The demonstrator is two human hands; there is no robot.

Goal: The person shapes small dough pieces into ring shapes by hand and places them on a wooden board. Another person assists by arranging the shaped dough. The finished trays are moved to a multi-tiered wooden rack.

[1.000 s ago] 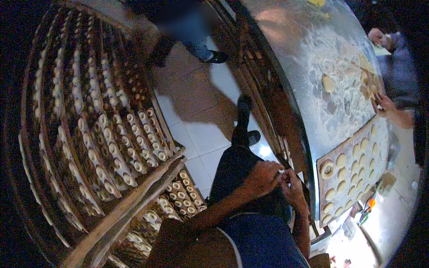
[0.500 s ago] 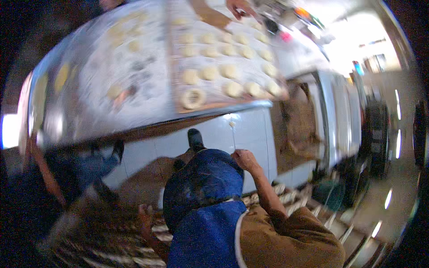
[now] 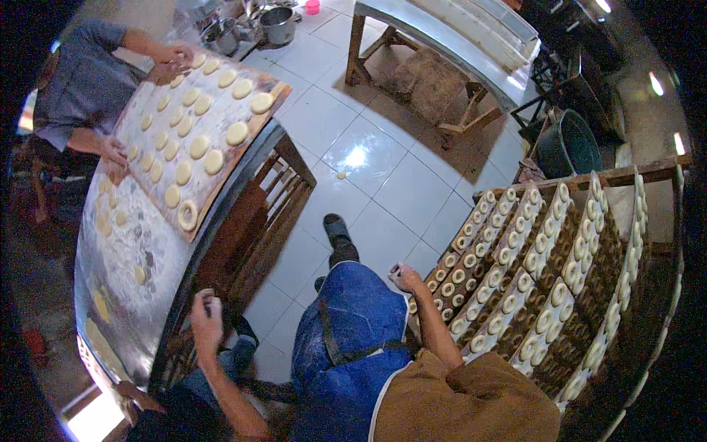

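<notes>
The person in the blue apron (image 3: 353, 331) is standing between the floured counter (image 3: 140, 272) and a wooden rack of ring-shaped dough pieces (image 3: 545, 295). The left hand (image 3: 207, 313) is hanging by the counter's near edge, fingers curled narrow around something small and pale; what it is I cannot tell. The right hand (image 3: 405, 278) is hovering at the rack's near corner, fingers pinched, contents unclear. Moving carelessly, that elbow could be knocking rings off the rack's edge. Farther off, a co-worker's hand (image 3: 114, 151) is gripping a wooden board of dough rounds (image 3: 195, 129) overhanging the counter's far edge; it could tip.
</notes>
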